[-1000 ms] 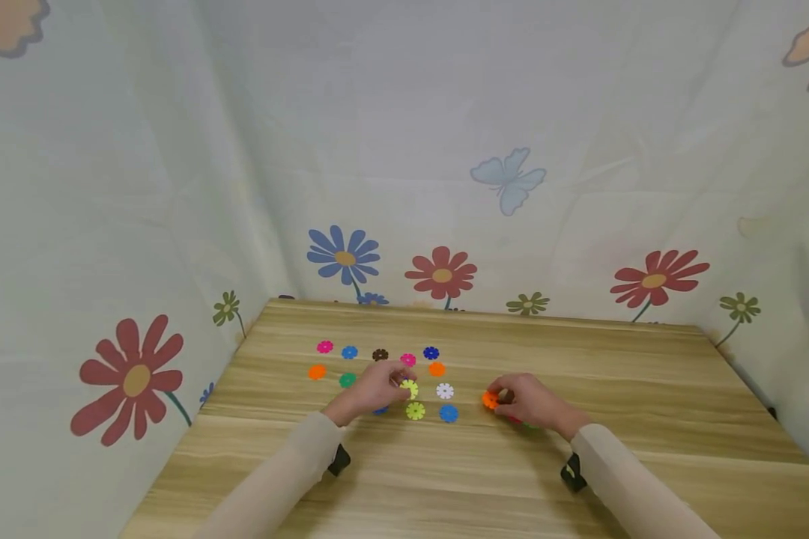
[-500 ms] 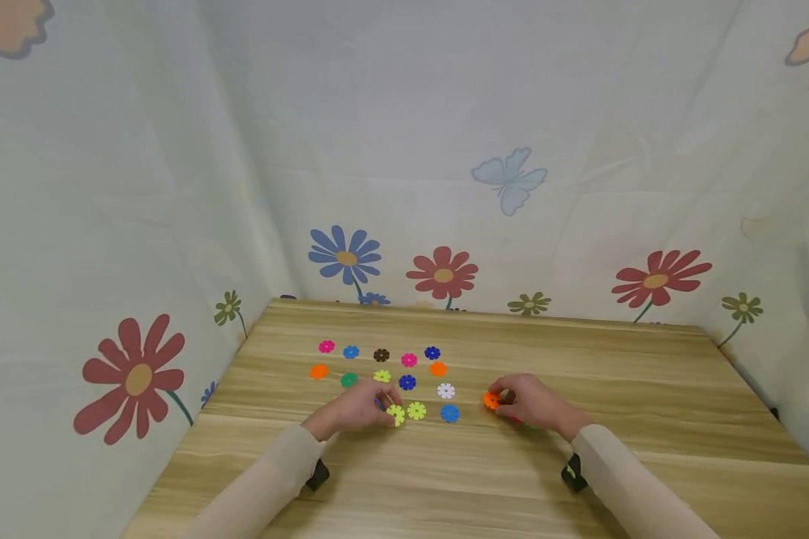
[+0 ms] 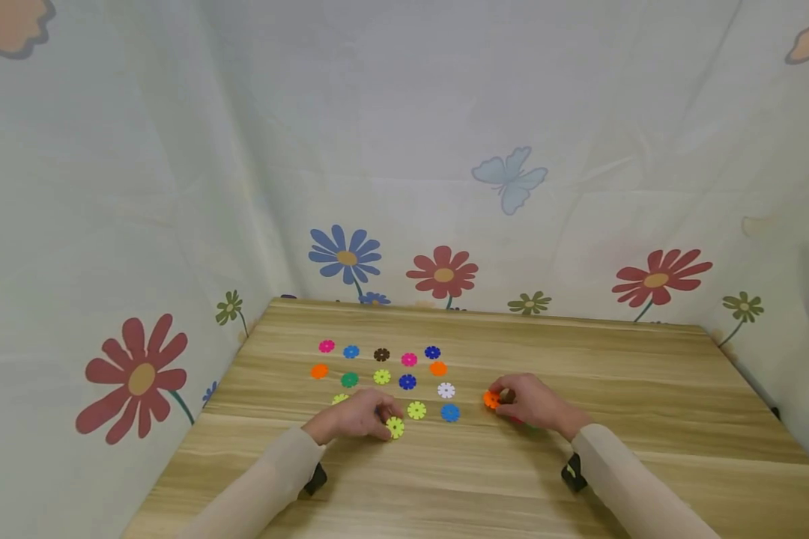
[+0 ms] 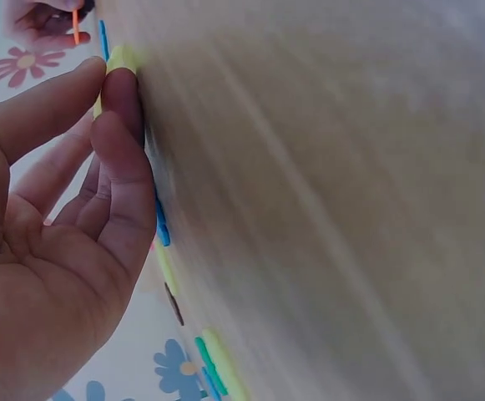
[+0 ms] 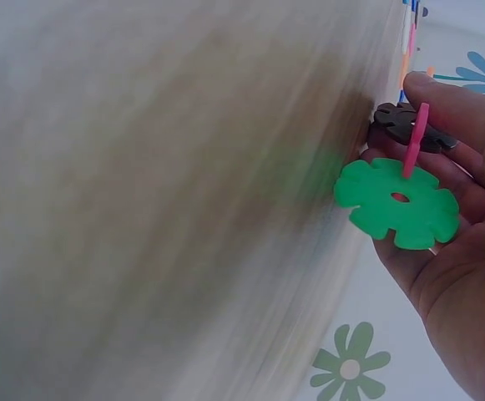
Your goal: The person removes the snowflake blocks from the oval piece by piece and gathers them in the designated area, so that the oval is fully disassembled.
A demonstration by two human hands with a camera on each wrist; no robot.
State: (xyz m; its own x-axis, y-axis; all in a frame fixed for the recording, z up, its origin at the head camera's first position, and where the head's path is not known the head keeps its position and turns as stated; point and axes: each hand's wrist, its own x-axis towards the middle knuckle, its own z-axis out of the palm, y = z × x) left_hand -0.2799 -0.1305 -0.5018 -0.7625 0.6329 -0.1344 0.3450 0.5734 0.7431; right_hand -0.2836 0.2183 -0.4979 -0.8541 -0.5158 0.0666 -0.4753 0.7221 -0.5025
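My left hand (image 3: 360,414) pinches a yellow snowflake disc (image 3: 394,427) between thumb and fingers, low over the table in front of the laid-out discs. In the left wrist view, that yellow disc (image 4: 122,60) shows edge-on at the fingertips. A blue disc (image 4: 162,224) lies behind the fingers there. My right hand (image 3: 532,403) grips a chain of snowflake discs slotted together. Its orange disc (image 3: 491,400) points left in the head view. Closer in the right wrist view are a green disc (image 5: 376,221), a pink disc (image 5: 415,146) and a dark disc (image 5: 396,125); the fingers partly cover the chain.
Loose discs lie in rough rows on the wooden table (image 3: 445,479), among them a white disc (image 3: 446,390), a blue disc (image 3: 450,413) and another yellow disc (image 3: 416,410). Behind the table hangs a flower-patterned cloth (image 3: 391,165).
My left hand has carried the yellow disc toward me and slightly left, uncovering a yellow and a dark blue disc in the rows. The right hand stays in place with its chain.
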